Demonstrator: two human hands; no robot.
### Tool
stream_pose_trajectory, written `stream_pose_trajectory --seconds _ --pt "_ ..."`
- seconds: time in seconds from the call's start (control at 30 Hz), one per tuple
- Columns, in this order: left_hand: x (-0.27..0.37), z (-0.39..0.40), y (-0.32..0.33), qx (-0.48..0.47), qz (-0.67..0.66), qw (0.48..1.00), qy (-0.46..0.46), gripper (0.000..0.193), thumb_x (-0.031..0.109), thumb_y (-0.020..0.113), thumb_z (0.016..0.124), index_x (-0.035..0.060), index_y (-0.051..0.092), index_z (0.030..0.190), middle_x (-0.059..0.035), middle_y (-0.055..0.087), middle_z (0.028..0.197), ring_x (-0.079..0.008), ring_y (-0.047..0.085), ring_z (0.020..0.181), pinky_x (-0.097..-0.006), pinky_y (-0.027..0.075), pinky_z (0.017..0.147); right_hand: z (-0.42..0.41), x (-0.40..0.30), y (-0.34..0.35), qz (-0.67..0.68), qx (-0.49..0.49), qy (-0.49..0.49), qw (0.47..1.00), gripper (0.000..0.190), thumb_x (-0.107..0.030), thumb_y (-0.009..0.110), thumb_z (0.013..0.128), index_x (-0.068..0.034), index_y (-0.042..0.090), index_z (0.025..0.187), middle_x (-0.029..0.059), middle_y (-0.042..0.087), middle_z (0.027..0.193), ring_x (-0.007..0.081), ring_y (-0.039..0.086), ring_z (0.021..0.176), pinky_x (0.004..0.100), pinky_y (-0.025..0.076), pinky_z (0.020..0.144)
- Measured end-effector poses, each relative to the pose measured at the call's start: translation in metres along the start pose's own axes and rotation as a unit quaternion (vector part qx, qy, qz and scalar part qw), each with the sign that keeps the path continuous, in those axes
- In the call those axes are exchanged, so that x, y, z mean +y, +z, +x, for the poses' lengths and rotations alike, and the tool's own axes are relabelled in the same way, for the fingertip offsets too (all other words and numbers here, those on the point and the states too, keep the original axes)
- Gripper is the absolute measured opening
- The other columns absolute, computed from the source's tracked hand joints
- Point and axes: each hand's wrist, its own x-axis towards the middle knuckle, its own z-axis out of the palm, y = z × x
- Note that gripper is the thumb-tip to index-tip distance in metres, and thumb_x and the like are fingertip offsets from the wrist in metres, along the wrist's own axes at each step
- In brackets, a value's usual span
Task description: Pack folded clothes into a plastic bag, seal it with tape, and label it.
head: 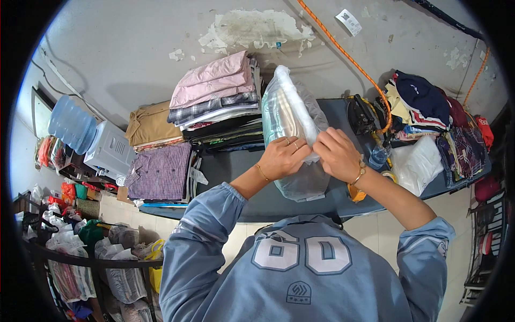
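A clear plastic bag (287, 116) with folded clothes inside stands on the dark-topped table (229, 169) in front of me. My left hand (287, 157) pinches the bag's gathered plastic on its near side. Close beside it, my right hand (338, 155) grips the same bunched plastic, and the two hands almost meet. The fingertips are partly hidden in the folds. To the left of the bag rises a tall stack of folded clothes (217, 88), pink on top. A purple striped shirt (161, 171) tops a lower pile nearer me.
On the right are a clothes iron (359, 116) below an orange hose (342, 50), a spray bottle (378, 157), a tape roll (356, 193), white plastic bags (418, 163) and folded clothes (422, 100). A water dispenser (108, 147) stands left; bagged laundry (124, 277) sits behind a black rail (80, 259).
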Motion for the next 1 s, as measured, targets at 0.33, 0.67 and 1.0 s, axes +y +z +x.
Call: stream_pose_trajectory --seconds 0.33,0.67,1.0 --pt "-0.013 0.015 0.018 0.042 -0.004 0.999 0.016 0.025 0.009 0.064 0.058 0.0061 0.054 0.081 -0.0049 0.056 0.082 -0.0210 0.057 0.073 -0.0306 0.048 0.063 -0.001 0.021 0.004 -0.034 0.073 -0.059 0.995 0.012 -0.011 0.057 0.066 -0.007 0.048 0.073 0.0049 0.047 0.079 0.0206 0.049 0.075 0.0285 0.046 0.064" --pt "-0.024 0.054 0.037 0.076 -0.003 0.997 0.016 0.016 0.008 0.060 0.059 0.0082 0.054 0.075 -0.0035 0.053 0.077 -0.0193 0.054 0.068 -0.0304 0.046 0.059 0.001 0.063 0.015 -0.090 0.091 -0.045 0.991 0.013 -0.010 0.057 0.065 -0.008 0.046 0.071 0.0047 0.043 0.073 0.0189 0.049 0.071 0.0278 0.046 0.062" --pt "-0.006 0.049 0.064 0.056 -0.089 0.994 0.017 0.030 0.003 0.059 0.061 0.0135 0.067 0.087 0.0010 0.049 0.082 -0.0183 0.047 0.075 -0.0314 0.038 0.064 -0.072 0.042 0.020 -0.044 0.083 0.150 0.984 0.019 -0.006 0.061 0.067 -0.007 0.056 0.086 0.0076 0.053 0.086 0.0222 0.054 0.083 0.0323 0.045 0.073"
